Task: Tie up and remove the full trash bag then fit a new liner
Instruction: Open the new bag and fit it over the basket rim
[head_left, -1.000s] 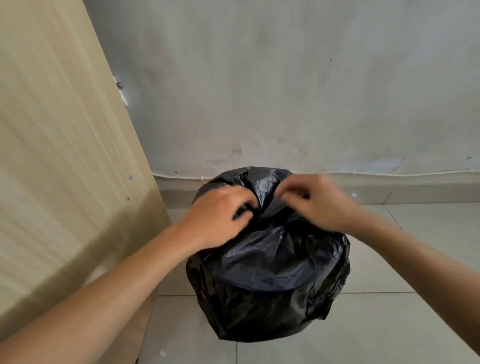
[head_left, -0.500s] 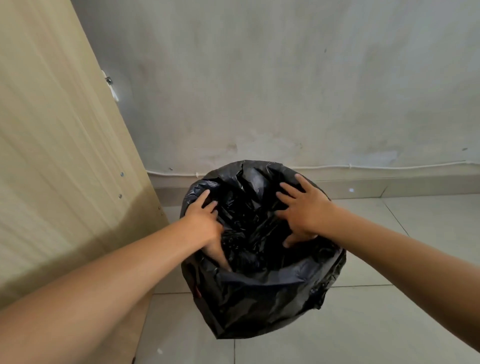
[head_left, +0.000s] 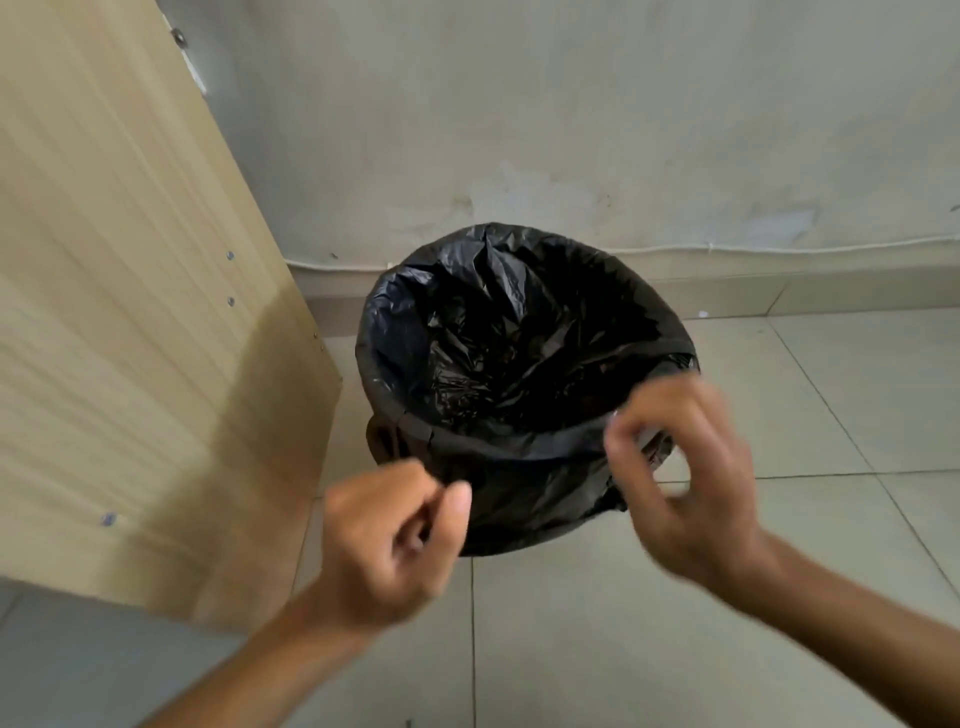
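The black liner (head_left: 524, 364) sits in the bin at centre frame, its edge folded over the rim. The left hand (head_left: 389, 540) and right hand (head_left: 685, 478) look pinched on that edge, though blur leaves each grip uncertain. Pull the fold down evenly so it won't slip.

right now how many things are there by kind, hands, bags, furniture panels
bare hands: 2, the left hand and the right hand
crinkled black plastic liner bags: 1
light wooden furniture panels: 1
total: 4
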